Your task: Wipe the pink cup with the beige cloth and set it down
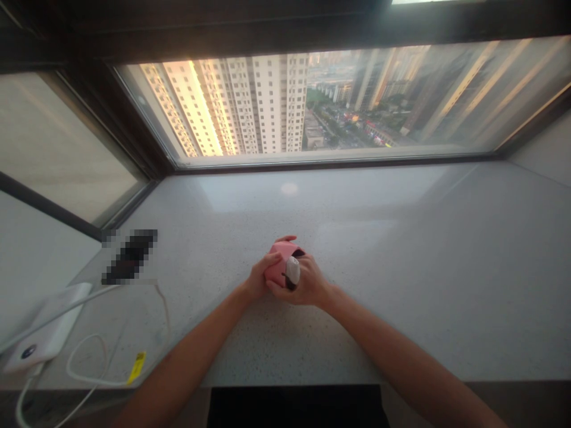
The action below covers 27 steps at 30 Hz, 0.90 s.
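Observation:
My left hand [261, 274] is closed around a pink, angular object [277, 270], thumb on its near face and fingers behind it. The exact kind of this object does not show. On its right side, my right hand [308, 282] is closed on a small dark item with a pale grey, rounded end [292, 270] that points up toward me. Both hands meet just above the light speckled sill, and the right fingers partly cover the pink object. What lies between the palms is hidden.
The speckled windowsill [423, 267] stretches below a dark-framed window [330, 163]. At the left lie a white power bank [53, 330], a white cable [93, 380] with a yellow tag [136, 367], and a dark, pixelated object [130, 257].

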Available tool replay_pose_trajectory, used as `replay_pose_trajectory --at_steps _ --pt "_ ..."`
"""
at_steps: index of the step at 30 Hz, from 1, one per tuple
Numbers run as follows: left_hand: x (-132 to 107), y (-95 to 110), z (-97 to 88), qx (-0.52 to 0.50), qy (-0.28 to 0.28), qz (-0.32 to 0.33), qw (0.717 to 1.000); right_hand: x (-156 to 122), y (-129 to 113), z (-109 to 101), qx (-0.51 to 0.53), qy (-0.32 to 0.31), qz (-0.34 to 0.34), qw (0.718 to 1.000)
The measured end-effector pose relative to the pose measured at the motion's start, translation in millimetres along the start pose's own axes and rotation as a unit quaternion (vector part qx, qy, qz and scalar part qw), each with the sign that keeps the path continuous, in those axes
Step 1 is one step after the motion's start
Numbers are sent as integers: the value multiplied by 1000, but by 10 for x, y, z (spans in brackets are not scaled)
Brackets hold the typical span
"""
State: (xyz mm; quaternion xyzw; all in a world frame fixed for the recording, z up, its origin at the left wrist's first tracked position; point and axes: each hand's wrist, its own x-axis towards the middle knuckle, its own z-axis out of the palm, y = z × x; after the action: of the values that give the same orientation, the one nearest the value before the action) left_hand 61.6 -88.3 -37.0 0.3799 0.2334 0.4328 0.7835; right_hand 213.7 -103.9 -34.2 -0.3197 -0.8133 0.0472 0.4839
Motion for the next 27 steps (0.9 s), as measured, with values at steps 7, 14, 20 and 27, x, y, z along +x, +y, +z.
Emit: replay_pose_trajectory --at_steps 7,14,20,27 --pt "-13 -11 13 17 -15 34 999 -46 25 12 25 -56 27 998" --pt "-14 8 30 50 -8 58 997 -40 -12 58 31 -9 27 999" --pt "1 57 2 163 13 184 969 -24 -110 76 180 21 191 965" --pt "-33 118 -146 428 -94 306 845 106 -25 -8 403 113 409 811"
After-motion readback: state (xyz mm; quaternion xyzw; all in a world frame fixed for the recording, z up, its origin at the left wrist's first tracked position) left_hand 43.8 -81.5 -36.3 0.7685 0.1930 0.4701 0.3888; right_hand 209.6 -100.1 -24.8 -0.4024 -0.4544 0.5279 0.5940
